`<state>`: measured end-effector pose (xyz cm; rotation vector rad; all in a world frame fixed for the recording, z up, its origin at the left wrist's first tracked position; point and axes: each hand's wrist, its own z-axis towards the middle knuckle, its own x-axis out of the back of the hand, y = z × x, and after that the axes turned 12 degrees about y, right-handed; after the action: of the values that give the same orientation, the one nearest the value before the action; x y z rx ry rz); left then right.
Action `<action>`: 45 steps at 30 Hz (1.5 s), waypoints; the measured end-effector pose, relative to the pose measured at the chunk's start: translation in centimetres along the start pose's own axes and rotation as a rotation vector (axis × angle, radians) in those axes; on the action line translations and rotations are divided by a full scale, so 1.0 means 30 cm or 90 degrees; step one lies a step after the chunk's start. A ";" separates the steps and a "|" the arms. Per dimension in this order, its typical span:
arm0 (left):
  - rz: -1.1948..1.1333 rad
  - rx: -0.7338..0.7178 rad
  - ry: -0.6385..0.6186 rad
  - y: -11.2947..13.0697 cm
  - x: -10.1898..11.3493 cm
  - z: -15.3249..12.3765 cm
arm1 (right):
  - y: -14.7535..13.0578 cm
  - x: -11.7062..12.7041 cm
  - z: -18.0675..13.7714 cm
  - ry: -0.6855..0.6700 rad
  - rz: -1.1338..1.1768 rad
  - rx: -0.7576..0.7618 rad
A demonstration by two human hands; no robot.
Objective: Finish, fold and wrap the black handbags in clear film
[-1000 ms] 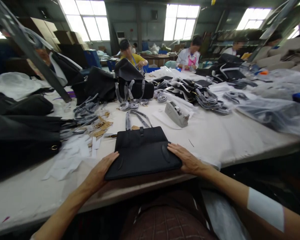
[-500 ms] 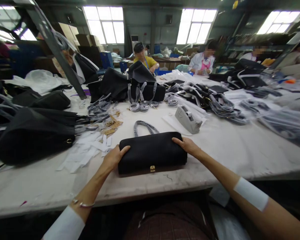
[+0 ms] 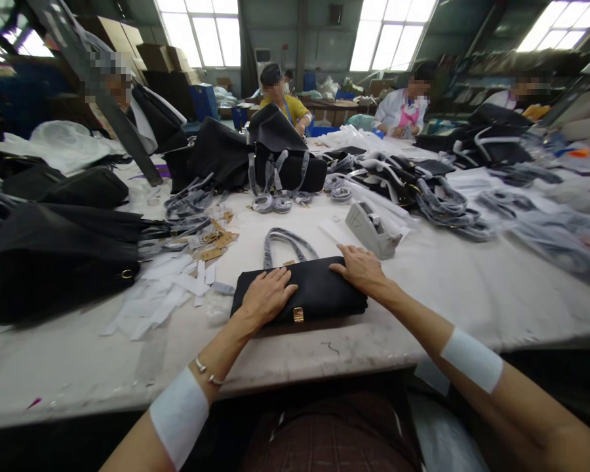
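1. The pale surface (image 3: 447,295) stretches ahead.
2. A flat black bag (image 3: 319,292) lies near its front edge.
3. The left hand (image 3: 268,296) rests flat, fingers spread, on the bag's left half; the right hand (image 3: 361,269) rests flat on its far right corner.
4. A grey tape dispenser (image 3: 371,229) stands just beyond the right hand.
5. The bag's gold clasp (image 3: 298,314) shows between the hands.

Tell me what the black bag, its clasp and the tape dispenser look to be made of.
Bag: matte black with a fine grain and little sheen, likely leather or imitation leather; which one cannot be told.
Clasp: small, gold-coloured and glinting, probably metal.
Tape dispenser: dull grey, smooth moulded shape, probably plastic.
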<state>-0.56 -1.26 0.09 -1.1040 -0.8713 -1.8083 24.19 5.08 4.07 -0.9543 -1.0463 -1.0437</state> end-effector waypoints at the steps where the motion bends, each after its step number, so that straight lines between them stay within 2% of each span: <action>1: -0.003 -0.009 -0.002 -0.006 -0.003 0.005 | -0.029 0.004 -0.007 0.043 0.023 0.058; 3: -0.008 -0.027 -0.007 -0.021 -0.006 0.018 | -0.082 -0.006 -0.027 0.076 0.087 0.171; 6: -0.015 -0.051 -0.006 -0.031 0.004 0.035 | -0.124 -0.062 -0.058 0.005 0.135 0.240; 8: -0.019 -0.059 0.010 -0.024 0.029 0.034 | -0.122 -0.105 -0.063 -0.060 0.138 0.222; 10: -0.010 -0.045 0.064 -0.007 0.068 0.008 | -0.105 -0.133 -0.049 -0.116 0.152 0.195; 14: 0.073 0.011 0.187 0.020 0.135 -0.109 | -0.073 -0.138 -0.003 -0.190 0.198 0.165; 16: 0.105 0.010 0.201 0.016 0.135 -0.159 | -0.069 -0.135 0.012 -0.202 0.205 0.160; 18: 0.113 0.009 0.197 -0.001 0.110 -0.172 | -0.073 -0.138 0.020 -0.211 0.201 0.155; 22: 0.098 0.091 0.198 -0.050 0.026 -0.098 | -0.092 -0.155 0.026 -0.194 0.163 0.131; 25: 0.088 0.133 0.191 -0.074 -0.010 -0.042 | -0.105 -0.154 0.029 -0.183 0.136 0.114; 31: 0.118 0.128 0.134 -0.060 0.006 -0.017 | -0.114 -0.128 0.028 -0.201 0.144 0.120; 35: 0.111 0.113 0.125 -0.046 0.006 0.003 | -0.119 -0.117 0.022 -0.142 0.147 0.124; 38: 0.100 0.119 0.116 -0.045 -0.001 0.015 | -0.130 -0.105 -0.010 -0.062 0.180 0.208; 41: 0.098 0.120 0.106 -0.046 -0.005 0.021 | -0.143 -0.094 -0.072 -0.056 0.188 0.331; 43: 0.102 0.120 0.096 -0.046 -0.006 0.025 | -0.149 -0.091 -0.115 -0.059 0.143 0.353; 45: 0.100 0.124 0.078 -0.045 -0.006 0.034 | -0.153 -0.090 -0.143 -0.055 0.085 0.328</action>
<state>-1.36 0.24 0.14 -0.9017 -0.8435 -1.6074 20.18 0.47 1.00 -0.6388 -1.2269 -0.5810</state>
